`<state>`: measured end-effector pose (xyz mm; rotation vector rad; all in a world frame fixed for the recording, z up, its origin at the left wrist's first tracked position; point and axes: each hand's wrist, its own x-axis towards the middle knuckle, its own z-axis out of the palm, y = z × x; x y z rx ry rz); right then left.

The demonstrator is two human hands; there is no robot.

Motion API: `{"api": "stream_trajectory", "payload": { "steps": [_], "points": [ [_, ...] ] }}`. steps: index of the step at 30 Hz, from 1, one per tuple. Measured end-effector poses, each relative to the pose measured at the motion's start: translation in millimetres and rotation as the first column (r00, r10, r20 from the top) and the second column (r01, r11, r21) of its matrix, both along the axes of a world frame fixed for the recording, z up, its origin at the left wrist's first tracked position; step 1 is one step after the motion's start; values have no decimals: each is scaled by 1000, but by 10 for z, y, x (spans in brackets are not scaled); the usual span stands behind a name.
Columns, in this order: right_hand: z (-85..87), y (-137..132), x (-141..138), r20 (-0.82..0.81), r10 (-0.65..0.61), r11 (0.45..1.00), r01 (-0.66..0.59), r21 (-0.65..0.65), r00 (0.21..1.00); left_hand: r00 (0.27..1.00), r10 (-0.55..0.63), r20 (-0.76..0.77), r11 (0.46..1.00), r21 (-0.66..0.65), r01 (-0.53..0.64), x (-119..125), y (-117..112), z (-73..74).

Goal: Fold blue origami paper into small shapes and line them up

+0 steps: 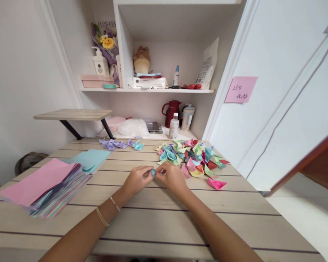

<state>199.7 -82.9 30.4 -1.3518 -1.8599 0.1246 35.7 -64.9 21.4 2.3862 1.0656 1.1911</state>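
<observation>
Between my two hands is a small piece of folded blue paper (153, 172), pinched from both sides just above the table. My left hand (138, 179) grips its left side with thumb and fingertips. On the other side, my right hand (171, 177) pinches the paper the same way; fingers cover most of it. Right beyond my right hand lies a heap of folded paper boats (196, 154) in many colours. A bright pink paper boat (217, 184) sits apart at the heap's near edge. Farther back are purple folded papers (112, 145) and a light blue one (138, 145).
Stacked coloured paper (43, 182) and light blue sheets (90, 160) lie on the left of the slatted table (158, 225). A small raised shelf (73, 114) stands at the back left. Behind the table are a bottle (174, 126), a red jug (171, 113) and a tumbler (187, 118).
</observation>
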Motion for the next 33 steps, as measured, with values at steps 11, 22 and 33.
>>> {"api": "stream_trajectory", "payload": {
  "steps": [11,22,33],
  "points": [
    [-76,31,-15,-64,196,980,-197,-16,979,995,-28,-98,996,76,35,-12,-3,0],
    [-69,11,-50,201,181,980,-193,42,963,998,-2,-55,1000,13,3,-2,-2,22],
    [-29,-5,-4,241,143,990,-141,-26,960,996,-15,-85,1000,-6,14,2,-25,65]
  ]
}}
